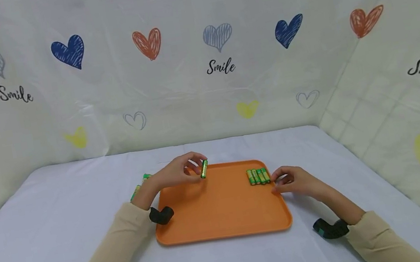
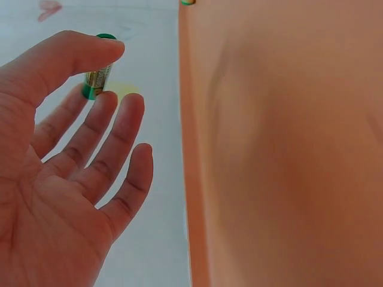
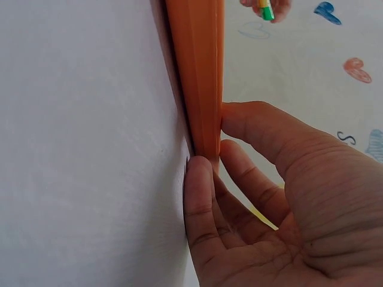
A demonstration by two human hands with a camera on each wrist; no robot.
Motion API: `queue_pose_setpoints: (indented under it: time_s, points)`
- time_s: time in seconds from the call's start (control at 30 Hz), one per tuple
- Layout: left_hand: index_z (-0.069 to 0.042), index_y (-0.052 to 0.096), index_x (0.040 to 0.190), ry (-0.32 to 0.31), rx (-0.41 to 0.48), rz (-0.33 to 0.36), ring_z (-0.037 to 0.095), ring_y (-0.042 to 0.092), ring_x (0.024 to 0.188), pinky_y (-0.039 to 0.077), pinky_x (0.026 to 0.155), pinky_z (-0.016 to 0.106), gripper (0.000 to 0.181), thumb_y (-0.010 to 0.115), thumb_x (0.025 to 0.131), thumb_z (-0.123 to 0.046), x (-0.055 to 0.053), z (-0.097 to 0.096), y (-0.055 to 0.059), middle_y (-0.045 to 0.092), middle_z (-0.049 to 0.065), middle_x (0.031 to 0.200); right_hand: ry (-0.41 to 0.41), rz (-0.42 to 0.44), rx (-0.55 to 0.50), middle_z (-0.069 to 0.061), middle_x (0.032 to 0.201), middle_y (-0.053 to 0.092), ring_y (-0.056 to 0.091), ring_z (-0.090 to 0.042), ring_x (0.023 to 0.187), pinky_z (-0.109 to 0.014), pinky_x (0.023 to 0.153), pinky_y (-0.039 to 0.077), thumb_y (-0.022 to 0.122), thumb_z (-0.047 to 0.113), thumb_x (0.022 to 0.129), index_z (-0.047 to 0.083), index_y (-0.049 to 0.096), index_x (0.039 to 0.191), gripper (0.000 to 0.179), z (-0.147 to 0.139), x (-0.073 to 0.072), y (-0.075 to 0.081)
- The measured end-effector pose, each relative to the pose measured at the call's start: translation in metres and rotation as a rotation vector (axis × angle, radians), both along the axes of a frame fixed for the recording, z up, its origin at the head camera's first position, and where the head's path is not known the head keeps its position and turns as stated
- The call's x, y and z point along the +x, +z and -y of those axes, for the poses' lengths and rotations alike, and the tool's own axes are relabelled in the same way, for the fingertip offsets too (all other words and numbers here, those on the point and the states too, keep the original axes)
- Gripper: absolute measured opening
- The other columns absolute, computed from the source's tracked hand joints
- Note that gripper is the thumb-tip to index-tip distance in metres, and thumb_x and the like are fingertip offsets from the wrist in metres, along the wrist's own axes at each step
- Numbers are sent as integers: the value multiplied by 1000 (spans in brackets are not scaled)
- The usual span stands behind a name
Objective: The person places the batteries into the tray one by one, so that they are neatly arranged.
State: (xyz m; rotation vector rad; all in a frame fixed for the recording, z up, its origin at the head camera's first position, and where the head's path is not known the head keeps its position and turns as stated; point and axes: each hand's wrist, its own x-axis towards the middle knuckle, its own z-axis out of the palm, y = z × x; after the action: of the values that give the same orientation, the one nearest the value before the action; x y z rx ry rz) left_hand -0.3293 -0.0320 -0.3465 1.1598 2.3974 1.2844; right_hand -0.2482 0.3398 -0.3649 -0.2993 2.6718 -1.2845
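My left hand (image 1: 182, 170) pinches a green and gold battery (image 1: 204, 169) between thumb and fingertips, above the far part of the orange tray (image 1: 224, 220). In the left wrist view the thumb covers part of the battery (image 2: 97, 81). Several like batteries (image 1: 258, 176) lie side by side in a row inside the tray at its right edge. Beside that row, my right hand (image 1: 298, 181) holds the tray's right rim. The right wrist view has its thumb on the rim (image 3: 203, 78) and other fingers against the outer side.
Left of the tray, more green batteries (image 1: 136, 192) lie on the white tablecloth (image 1: 45, 235), partly hidden by the left wrist. Behind the table hangs a pale backdrop (image 1: 187, 93) printed with hearts. Each wrist wears a dark band (image 1: 161, 215).
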Motion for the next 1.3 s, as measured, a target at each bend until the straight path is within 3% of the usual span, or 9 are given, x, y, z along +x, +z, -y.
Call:
queue_pose_setpoints:
  time_s: [0.47, 0.97, 1.3]
  points:
    - [-6, 53, 131, -75, 20, 1, 18, 62, 96, 49, 78, 29, 50, 73, 86, -8, 0, -31, 2, 58, 9, 112, 4, -1, -5, -7, 96, 62, 57, -20, 87, -25, 71, 47, 77, 18, 85, -1, 61, 110, 35, -1, 0, 0]
    - [-4, 51, 133, -115, -12, 59, 17, 61, 98, 50, 81, 28, 51, 72, 87, -5, -2, -57, -13, 56, 8, 115, -4, -8, -9, -5, 90, 61, 56, -18, 83, -25, 69, 45, 78, 17, 84, -1, 62, 109, 34, -2, 0, 0]
    - [-4, 50, 133, -139, -36, 64, 24, 62, 102, 51, 85, 28, 51, 72, 87, -7, -3, -71, -19, 57, 9, 115, 1, 2, -15, -5, 92, 61, 56, -19, 84, -26, 70, 45, 77, 17, 84, -1, 61, 109, 34, -2, 0, 1]
